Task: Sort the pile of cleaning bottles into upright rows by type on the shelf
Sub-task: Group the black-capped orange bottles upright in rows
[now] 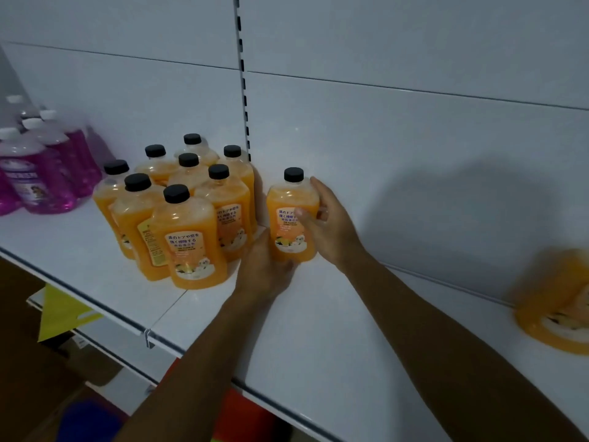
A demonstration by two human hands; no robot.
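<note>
An orange bottle (288,202) with a black cap stands upright on the white shelf (334,330). My right hand (331,231) grips its right side, thumb across the label. My left hand (264,269) holds its lower left edge near the base. Just to its left stands a group of several upright orange bottles (188,218) with black caps. Further left, several pink bottles (41,167) with white caps stand upright. Another orange bottle (554,304) lies on its side at the far right, blurred.
The shelf's white back panel (382,122) rises behind the bottles, with a slotted upright (243,84). The shelf's front edge (143,333) runs diagonally; below it are cardboard boxes (38,371) and a yellow tag (60,311).
</note>
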